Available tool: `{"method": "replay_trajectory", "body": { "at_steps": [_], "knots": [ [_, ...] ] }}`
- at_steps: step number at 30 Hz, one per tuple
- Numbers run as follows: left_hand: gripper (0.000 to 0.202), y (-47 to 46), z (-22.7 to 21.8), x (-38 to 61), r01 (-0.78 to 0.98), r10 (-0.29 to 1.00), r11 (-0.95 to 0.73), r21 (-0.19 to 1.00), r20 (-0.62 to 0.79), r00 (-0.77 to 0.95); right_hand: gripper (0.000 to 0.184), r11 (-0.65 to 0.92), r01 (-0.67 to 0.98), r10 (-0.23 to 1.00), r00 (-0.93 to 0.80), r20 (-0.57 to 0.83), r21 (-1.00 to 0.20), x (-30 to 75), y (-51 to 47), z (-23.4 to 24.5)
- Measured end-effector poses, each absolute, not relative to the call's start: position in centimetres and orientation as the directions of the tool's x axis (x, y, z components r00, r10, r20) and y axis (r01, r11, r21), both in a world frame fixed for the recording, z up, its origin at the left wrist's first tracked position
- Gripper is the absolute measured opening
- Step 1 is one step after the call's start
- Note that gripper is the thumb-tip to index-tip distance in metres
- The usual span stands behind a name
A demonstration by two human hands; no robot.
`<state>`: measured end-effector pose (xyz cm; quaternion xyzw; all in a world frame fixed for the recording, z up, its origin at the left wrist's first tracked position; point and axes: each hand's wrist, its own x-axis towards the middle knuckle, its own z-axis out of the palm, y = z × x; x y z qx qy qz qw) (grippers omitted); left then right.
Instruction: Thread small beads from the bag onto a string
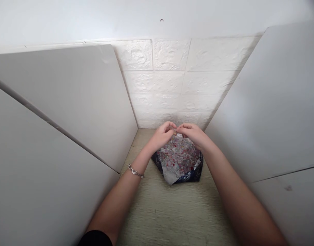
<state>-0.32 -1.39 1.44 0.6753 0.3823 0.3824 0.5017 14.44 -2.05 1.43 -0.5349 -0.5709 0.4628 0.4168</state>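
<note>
A dark blue patterned tray (pixel 195 174) lies on the table, lined with white paper and filled with many small coloured beads (pixel 178 157). Both hands hover over its far edge. My left hand (pixel 162 135) and my right hand (pixel 193 134) meet fingertip to fingertip. Each is pinched on something tiny between them, too small to name. A silver bracelet (pixel 135 172) circles my left wrist.
The pale green wood-grain table (pixel 172 212) is narrow. Tall grey partition panels close it in on the left (pixel 69 112) and on the right (pixel 270 109). A white brick-textured wall (pixel 169 89) stands behind the tray.
</note>
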Motion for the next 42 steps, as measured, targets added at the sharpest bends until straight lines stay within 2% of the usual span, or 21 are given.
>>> {"method": "replay_trajectory", "body": {
  "at_steps": [3, 6, 9, 12, 16, 21, 29, 32, 37, 42],
  "knots": [
    [0.018, -1.5, 1.5, -0.4, 0.157, 0.890, -0.315, 0.936, 0.235, 0.390, 0.011, -0.093, -0.006, 0.988, -0.124, -0.092, -0.996, 14.4, -1.9, 1.2],
    [0.021, -1.5, 1.4, -0.5, 0.280, 0.845, -0.479, 0.832, 0.350, 0.405, 0.010, -0.177, -0.160, 0.974, -0.174, -0.149, -0.971, 14.2, -2.1, 1.5],
    [0.021, -1.6, 1.1, -0.6, 0.399, 0.771, -0.628, 0.668, 0.466, 0.434, 0.007, -0.272, -0.249, 0.954, -0.199, -0.226, -0.930, 14.0, -2.3, 1.9],
    [0.017, -1.6, 0.7, -0.5, 0.470, 0.708, -0.704, 0.532, 0.577, 0.407, 0.007, -0.331, -0.290, 0.938, -0.209, -0.278, -0.898, 14.0, -2.4, 2.0],
    [0.015, -1.7, 0.1, -0.5, 0.512, 0.659, -0.728, 0.455, 0.671, 0.341, 0.006, -0.354, -0.373, 0.932, -0.214, -0.291, -0.858, 13.5, -2.6, 2.0],
    [0.017, -1.8, -0.4, -0.4, 0.469, 0.563, -0.780, 0.416, 0.793, 0.233, 0.009, -0.331, -0.421, 0.941, -0.212, -0.263, -0.845, 12.3, -3.2, 2.4],
    [0.016, -2.0, -0.3, -0.2, 0.485, 0.487, -0.786, 0.385, 0.867, 0.101, 0.006, -0.388, -0.525, 0.921, -0.250, -0.299, -0.758, 11.6, -3.9, 2.9],
    [0.015, -1.7, -0.4, -0.2, 0.477, 0.415, -0.818, 0.321, 0.904, 0.102, 0.006, -0.401, -0.538, 0.916, -0.247, -0.316, -0.742, 11.5, -4.1, 3.1],
    [0.014, -1.5, -0.7, -0.3, 0.501, 0.252, -0.853, 0.143, 0.955, 0.157, 0.007, -0.423, -0.573, 0.905, -0.234, -0.355, -0.702, 11.3, -4.3, 3.3],
    [0.015, -1.5, -0.6, -0.4, 0.531, 0.243, -0.841, 0.108, 0.951, 0.191, 0.007, -0.367, -0.583, 0.926, -0.158, -0.343, -0.725, 11.2, -4.3, 3.4]
  ]
}}
